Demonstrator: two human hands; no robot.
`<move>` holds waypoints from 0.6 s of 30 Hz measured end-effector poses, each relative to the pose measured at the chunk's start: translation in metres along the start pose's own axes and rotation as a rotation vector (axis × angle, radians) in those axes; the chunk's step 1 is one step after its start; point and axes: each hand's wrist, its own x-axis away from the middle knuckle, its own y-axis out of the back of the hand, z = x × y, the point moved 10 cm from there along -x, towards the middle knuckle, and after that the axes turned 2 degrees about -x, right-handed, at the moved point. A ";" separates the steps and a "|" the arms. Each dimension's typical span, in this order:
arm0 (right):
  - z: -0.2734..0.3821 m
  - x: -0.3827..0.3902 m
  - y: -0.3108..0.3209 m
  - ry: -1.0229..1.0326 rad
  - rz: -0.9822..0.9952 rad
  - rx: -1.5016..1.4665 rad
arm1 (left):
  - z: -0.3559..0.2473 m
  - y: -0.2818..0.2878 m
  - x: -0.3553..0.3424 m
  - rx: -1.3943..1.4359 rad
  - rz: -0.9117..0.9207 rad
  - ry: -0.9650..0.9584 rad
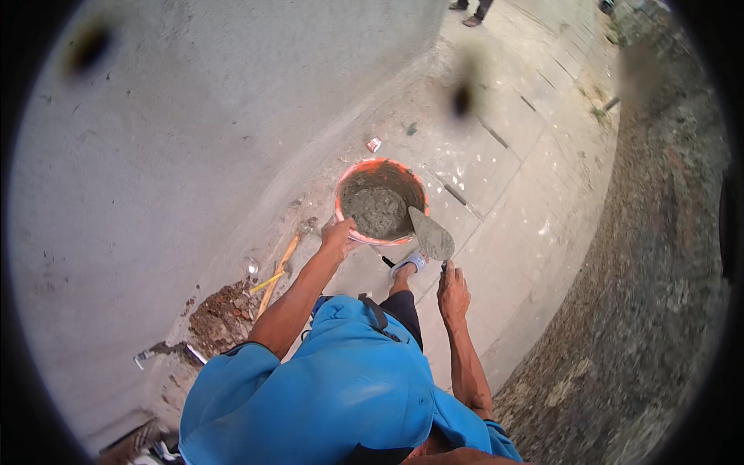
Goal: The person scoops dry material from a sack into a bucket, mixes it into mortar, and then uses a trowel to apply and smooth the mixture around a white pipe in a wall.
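An orange bucket with a mortar-smeared rim stands in front of me. Wet grey mortar lies inside it. My left hand is closed on the bucket's near left rim. In my right hand is the handle of a trowel, its leaf-shaped blade coated with grey mortar. The blade's tip is at the bucket's right edge; whether it touches the rim I cannot tell. My right fingers wrap round the handle and hide most of it.
A grey wall rises on the left. By its foot lie wooden sticks and a heap of brown soil. A small red-and-white packet lies beyond the bucket. Rough ground borders the paving at right. Another person's feet show far ahead.
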 end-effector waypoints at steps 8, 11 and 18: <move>-0.293 -0.153 0.046 -0.032 -0.063 -0.406 | 0.025 -0.126 -0.067 0.512 -0.406 -0.094; -0.354 -0.239 0.066 -0.172 0.149 -0.572 | 0.066 -0.136 -0.093 0.466 -0.673 -0.066; -0.413 -0.507 0.140 -0.453 0.141 -0.829 | 0.110 -0.179 -0.174 0.245 -0.979 0.176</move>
